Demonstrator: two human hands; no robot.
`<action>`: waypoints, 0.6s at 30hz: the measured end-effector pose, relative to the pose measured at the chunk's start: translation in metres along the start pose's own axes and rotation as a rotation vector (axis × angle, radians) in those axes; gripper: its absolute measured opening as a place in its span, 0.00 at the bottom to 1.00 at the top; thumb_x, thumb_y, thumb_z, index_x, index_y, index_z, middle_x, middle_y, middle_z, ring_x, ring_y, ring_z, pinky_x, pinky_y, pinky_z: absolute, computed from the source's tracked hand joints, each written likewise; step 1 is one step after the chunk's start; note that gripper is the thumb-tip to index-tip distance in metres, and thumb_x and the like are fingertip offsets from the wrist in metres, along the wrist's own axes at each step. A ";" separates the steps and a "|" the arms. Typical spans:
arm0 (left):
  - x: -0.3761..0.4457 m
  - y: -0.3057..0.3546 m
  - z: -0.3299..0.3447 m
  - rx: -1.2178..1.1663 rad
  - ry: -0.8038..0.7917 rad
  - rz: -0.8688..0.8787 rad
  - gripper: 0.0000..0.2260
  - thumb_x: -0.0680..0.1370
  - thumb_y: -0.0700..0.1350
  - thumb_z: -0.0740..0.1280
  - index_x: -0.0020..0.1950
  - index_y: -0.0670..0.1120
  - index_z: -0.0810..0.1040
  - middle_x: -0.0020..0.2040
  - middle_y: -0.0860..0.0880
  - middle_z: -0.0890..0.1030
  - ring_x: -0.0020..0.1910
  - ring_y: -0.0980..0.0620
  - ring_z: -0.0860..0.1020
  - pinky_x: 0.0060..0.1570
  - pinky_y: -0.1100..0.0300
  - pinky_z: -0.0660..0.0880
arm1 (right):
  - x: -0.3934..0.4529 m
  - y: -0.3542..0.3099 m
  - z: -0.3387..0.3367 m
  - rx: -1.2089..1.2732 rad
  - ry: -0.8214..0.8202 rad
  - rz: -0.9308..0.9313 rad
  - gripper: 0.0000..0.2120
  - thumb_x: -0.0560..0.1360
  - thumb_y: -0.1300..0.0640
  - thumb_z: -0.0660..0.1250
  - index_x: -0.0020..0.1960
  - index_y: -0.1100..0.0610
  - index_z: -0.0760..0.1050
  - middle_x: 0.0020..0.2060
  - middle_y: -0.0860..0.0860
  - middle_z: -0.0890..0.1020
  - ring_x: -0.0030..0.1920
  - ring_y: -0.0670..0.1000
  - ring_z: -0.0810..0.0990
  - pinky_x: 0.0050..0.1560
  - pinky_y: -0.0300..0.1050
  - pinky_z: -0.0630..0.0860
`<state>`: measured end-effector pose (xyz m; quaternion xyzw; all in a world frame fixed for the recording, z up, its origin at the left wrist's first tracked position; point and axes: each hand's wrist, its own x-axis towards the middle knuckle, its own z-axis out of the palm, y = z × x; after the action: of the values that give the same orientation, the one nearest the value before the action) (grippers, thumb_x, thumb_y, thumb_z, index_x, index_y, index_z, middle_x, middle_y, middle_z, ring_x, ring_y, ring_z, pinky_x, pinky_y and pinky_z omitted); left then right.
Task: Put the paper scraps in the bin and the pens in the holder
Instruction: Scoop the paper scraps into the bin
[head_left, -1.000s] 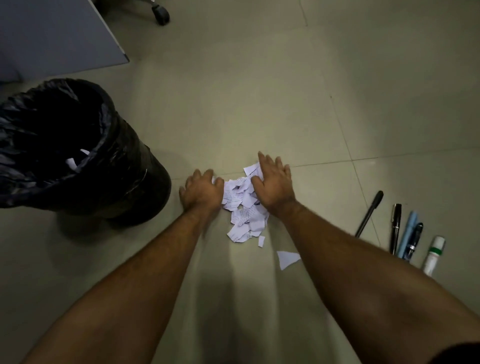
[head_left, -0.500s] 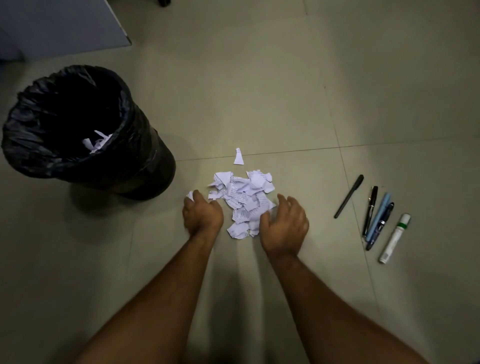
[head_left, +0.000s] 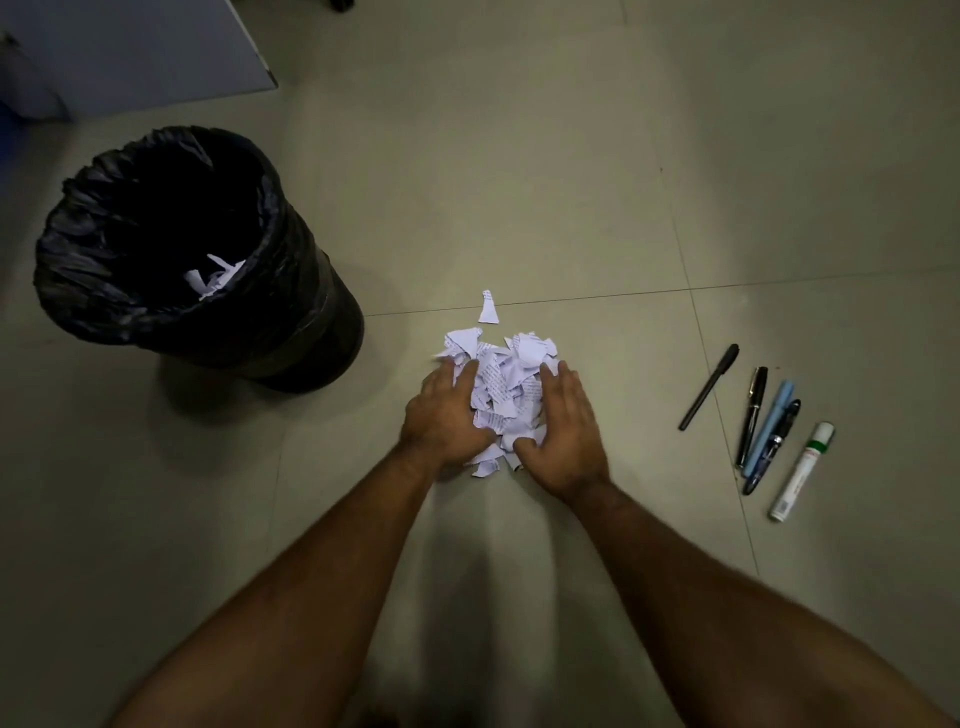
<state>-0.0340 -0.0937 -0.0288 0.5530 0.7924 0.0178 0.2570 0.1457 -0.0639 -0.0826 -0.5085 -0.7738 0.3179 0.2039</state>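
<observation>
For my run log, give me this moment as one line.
step: gathering scraps | left hand and right hand: cupped around scrap pile | stray scrap: apart | bin: some scraps inside | pens: untouched

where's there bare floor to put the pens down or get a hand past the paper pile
Bare floor lies between the paper pile and the pens, and across the tiles beyond both. The gap between the bin and the left hand is narrower. It is crowded where both hands cup the pile; the right hand blocks that side.

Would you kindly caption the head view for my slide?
Both hands, left hand and right hand, cup white torn paper scraps beside black-lined round bin.
</observation>
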 end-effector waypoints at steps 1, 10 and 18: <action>0.001 -0.001 -0.002 0.114 -0.091 0.040 0.50 0.66 0.59 0.73 0.80 0.54 0.48 0.81 0.45 0.48 0.78 0.42 0.53 0.71 0.44 0.64 | 0.005 0.004 -0.005 -0.057 -0.063 -0.015 0.45 0.68 0.43 0.65 0.79 0.59 0.56 0.78 0.61 0.58 0.78 0.63 0.55 0.77 0.56 0.56; 0.001 0.015 0.005 0.361 -0.210 0.126 0.39 0.75 0.58 0.69 0.79 0.57 0.51 0.79 0.43 0.55 0.75 0.38 0.59 0.69 0.46 0.65 | 0.033 -0.024 -0.012 -0.416 -0.412 0.000 0.36 0.68 0.39 0.66 0.73 0.50 0.66 0.76 0.59 0.61 0.75 0.64 0.59 0.71 0.60 0.63; -0.006 0.016 0.006 0.183 0.004 0.087 0.14 0.74 0.46 0.69 0.60 0.47 0.79 0.57 0.45 0.77 0.57 0.43 0.77 0.51 0.52 0.74 | 0.023 -0.036 -0.007 -0.429 -0.252 -0.086 0.09 0.72 0.55 0.67 0.51 0.52 0.81 0.49 0.55 0.78 0.47 0.61 0.77 0.40 0.48 0.72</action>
<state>-0.0157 -0.0947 -0.0269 0.6080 0.7664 -0.0424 0.2028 0.1170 -0.0508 -0.0530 -0.4630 -0.8638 0.1983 0.0068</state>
